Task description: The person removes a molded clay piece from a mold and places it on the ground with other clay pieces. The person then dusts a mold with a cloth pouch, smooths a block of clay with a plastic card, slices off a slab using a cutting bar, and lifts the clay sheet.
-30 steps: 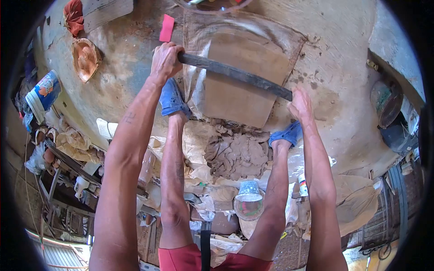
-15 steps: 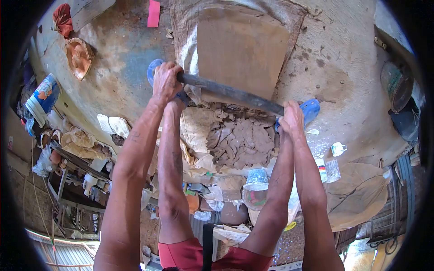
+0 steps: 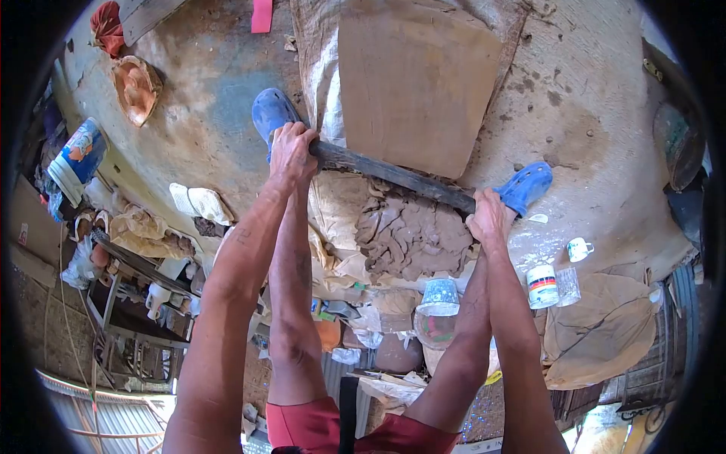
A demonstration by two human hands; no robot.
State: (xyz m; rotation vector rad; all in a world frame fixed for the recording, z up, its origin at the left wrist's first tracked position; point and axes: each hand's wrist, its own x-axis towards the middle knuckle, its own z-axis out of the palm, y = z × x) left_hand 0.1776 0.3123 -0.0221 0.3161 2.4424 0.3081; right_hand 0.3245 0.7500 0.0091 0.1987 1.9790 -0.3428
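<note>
A long dark bar runs slantwise between my hands, its material unclear. My left hand is closed round one end, beside a blue clog on my foot. At the other end, my right hand grips it near the second blue clog. Under and just on my side of the bar spreads a lumpy, torn-looking mass of brown wet clay, on a pale, clay-stained sheet. Whether the bar touches the clay I cannot tell. Beyond it lies a flat brown board.
A patterned blue tub stands on my side of the clay. To the right are a white mug and a striped white container. A broken-edged orange bowl and a folded white cloth lie left.
The bar has come towards me, off the board's near edge and over the far part of the clay. Both hands keep their grip. The view has shifted slightly.
</note>
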